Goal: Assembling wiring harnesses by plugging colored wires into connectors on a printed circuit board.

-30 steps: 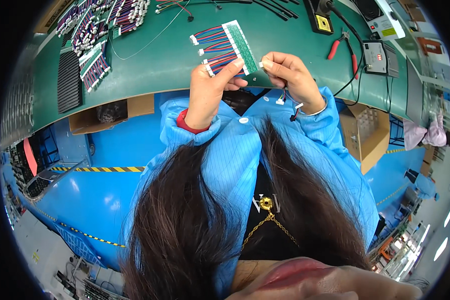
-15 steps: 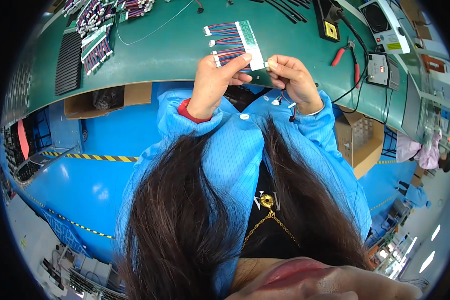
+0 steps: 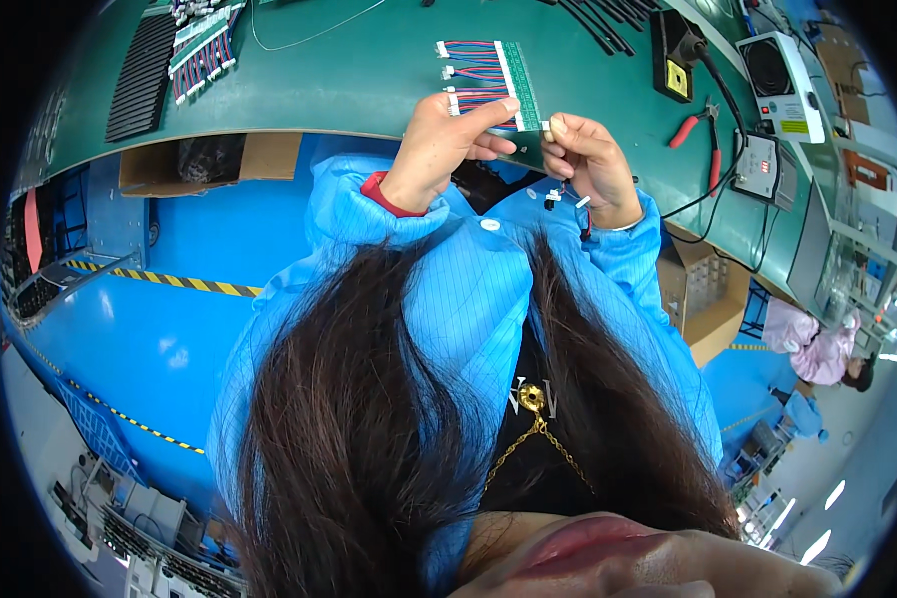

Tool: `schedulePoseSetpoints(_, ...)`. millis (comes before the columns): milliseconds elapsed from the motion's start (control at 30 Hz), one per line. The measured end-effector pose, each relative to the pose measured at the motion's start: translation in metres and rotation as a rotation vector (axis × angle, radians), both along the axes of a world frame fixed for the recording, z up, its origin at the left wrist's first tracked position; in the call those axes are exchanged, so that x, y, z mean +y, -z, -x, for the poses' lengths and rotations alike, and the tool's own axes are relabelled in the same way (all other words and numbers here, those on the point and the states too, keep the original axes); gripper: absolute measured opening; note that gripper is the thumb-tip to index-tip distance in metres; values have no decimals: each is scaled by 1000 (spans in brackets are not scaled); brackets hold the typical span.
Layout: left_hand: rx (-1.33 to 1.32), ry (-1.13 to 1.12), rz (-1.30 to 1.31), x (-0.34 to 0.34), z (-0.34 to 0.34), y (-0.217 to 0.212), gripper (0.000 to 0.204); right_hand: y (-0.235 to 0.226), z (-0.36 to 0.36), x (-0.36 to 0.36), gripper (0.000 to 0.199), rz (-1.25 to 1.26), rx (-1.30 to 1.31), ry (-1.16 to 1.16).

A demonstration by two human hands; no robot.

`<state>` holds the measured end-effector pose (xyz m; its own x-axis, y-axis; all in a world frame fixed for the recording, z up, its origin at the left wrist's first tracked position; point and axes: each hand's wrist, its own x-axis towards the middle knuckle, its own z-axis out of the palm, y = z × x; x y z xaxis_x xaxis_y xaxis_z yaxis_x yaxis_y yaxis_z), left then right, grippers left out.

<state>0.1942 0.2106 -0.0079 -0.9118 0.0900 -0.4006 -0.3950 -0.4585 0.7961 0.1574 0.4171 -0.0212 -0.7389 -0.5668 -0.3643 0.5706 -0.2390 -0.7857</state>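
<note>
My left hand (image 3: 450, 145) pinches the near end of a narrow green circuit board strip (image 3: 521, 88) between thumb and fingers. Bundles of red, blue and black wires (image 3: 478, 74) run leftward from the strip's white connectors and end in small white plugs. At the strip's near right corner, my right hand (image 3: 596, 164) pinches a small white connector (image 3: 545, 126), its tip touching or very close to the board. Short wires with white and black plugs (image 3: 554, 199) dangle below the right fingers. My right palm hides part of them.
Red-handled cutters (image 3: 703, 135) lie to the right on the green bench (image 3: 349, 95), beside a soldering iron stand (image 3: 673, 60), a small control box (image 3: 762, 169) and a fan unit (image 3: 779, 80). Wired boards (image 3: 204, 55) and a black ribbed tray (image 3: 142, 85) are at left.
The whole view has shifted slightly. The board has turned in my left hand, its face now greener where white showed before. My right hand stays at its near corner, still pinching the connector.
</note>
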Motion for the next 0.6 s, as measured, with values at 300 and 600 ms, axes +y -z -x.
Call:
schedulePoseSetpoints(300, -4, 25, 20, 1, -1, 4, 28, 1, -1, 1, 13, 24, -54, -2)
schedulePoseSetpoints(600, 5, 16, 33, 2, -1, 4, 26, 1, 0, 1, 13, 3, -57, 5)
